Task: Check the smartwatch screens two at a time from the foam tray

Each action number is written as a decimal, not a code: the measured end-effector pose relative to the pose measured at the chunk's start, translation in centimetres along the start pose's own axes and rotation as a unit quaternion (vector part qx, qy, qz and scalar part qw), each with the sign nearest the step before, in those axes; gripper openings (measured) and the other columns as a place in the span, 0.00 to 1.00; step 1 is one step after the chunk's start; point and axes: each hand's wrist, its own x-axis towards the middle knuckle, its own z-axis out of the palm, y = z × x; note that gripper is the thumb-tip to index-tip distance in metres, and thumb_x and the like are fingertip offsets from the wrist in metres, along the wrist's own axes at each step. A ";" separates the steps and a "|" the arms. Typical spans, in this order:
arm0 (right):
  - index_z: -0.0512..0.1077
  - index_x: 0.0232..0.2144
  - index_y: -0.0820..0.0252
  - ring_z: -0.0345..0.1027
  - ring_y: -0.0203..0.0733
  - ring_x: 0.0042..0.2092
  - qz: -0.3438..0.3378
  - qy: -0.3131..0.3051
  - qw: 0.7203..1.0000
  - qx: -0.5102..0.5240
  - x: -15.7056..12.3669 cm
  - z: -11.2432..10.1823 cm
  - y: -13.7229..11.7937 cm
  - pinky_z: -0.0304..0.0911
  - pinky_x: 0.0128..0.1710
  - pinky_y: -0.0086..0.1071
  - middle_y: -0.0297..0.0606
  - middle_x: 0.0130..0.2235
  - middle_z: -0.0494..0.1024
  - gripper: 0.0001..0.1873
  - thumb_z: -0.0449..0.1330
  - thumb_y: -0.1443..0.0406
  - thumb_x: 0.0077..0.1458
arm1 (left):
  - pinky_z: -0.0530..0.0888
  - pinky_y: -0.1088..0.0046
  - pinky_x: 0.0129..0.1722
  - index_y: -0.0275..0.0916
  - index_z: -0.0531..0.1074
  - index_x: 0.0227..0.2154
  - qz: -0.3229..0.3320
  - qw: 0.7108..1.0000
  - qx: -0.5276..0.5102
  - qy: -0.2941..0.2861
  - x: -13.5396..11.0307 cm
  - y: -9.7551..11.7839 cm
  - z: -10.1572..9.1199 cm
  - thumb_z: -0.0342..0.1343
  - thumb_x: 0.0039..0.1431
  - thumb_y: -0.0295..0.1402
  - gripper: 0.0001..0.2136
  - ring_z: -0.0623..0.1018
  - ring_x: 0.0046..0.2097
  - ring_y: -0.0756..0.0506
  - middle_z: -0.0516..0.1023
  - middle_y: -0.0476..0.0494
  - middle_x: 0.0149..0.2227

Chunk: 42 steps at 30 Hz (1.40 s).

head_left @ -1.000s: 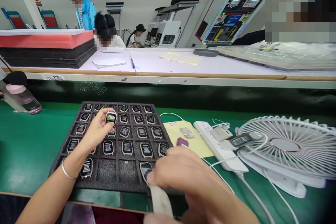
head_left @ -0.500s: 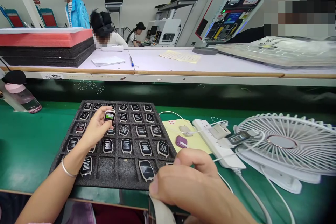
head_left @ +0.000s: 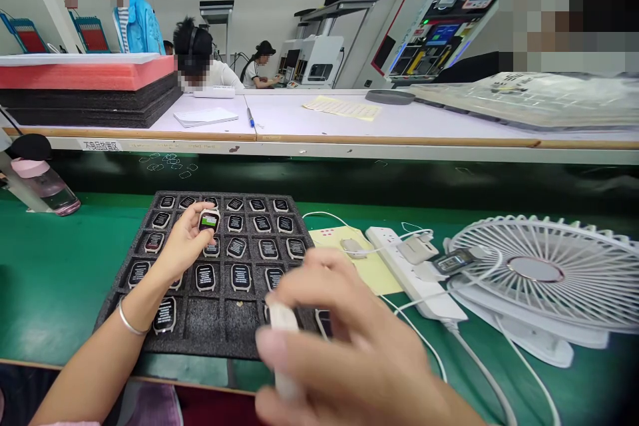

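Observation:
My left hand [head_left: 192,239] is closed around a small smartwatch [head_left: 209,220], whose lit screen shows a green band. It holds the watch above the black foam tray [head_left: 239,323], which has several other watches in its compartments, most showing white text on dark screens. Nearer to me, my right hand [head_left: 344,346], smeared by motion, grips a pale, slab-like object [head_left: 287,346] between thumb and fingers; its kind is too blurred to make out. That hand covers the tray's front right corner and part of a yellow paper [head_left: 377,273].
Right of the tray lie a white power strip [head_left: 424,286] with plugs and cables and a white fan [head_left: 539,273]. A bottle [head_left: 47,190] stands at the left. Behind, a raised shelf [head_left: 279,113] bears foam sheets [head_left: 90,90]; several people are beyond it.
My right hand has risen and moved left over the tray with the pale object. The purple piece on the yellow paper is out of sight. My left hand has stayed still with the smartwatch.

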 end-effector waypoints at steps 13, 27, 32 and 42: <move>0.75 0.49 0.54 0.72 0.39 0.36 0.134 0.048 0.976 0.166 2.4 2.9 7.6 0.71 0.39 0.34 0.36 0.40 0.78 0.15 0.67 0.64 0.60 | 0.71 0.75 0.31 0.40 0.67 0.50 -0.012 1.000 -0.005 -0.008 -0.1 0.3 0.1 0.59 0.49 0.31 0.23 0.73 0.32 0.50 0.75 0.49 0.37; 0.77 0.49 0.53 0.73 0.42 0.39 0.182 0.035 0.961 0.205 2.3 2.8 8.1 0.71 0.43 0.38 0.37 0.41 0.79 0.17 0.68 0.59 0.58 | 0.71 0.73 0.32 0.40 0.68 0.50 -0.018 1.000 0.016 -0.007 -0.2 0.4 0.0 0.59 0.49 0.31 0.23 0.73 0.32 0.49 0.75 0.49 0.35; 0.76 0.52 0.51 0.79 0.44 0.42 0.246 -0.008 0.832 0.498 1.9 2.5 8.8 0.73 0.48 0.42 0.38 0.43 0.81 0.27 0.73 0.50 0.53 | 0.72 0.73 0.33 0.41 0.68 0.51 -0.014 1.000 0.012 -0.008 -0.1 0.0 -0.1 0.59 0.49 0.31 0.23 0.73 0.33 0.49 0.75 0.49 0.36; 0.76 0.47 0.48 0.80 0.42 0.35 0.261 0.030 0.768 0.584 1.6 1.8 8.8 0.75 0.39 0.41 0.37 0.40 0.83 0.28 0.78 0.51 0.45 | 0.73 0.74 0.33 0.41 0.68 0.50 -0.010 1.000 -0.011 -0.022 -0.2 0.0 -0.2 0.61 0.50 0.32 0.22 0.73 0.33 0.51 0.74 0.48 0.39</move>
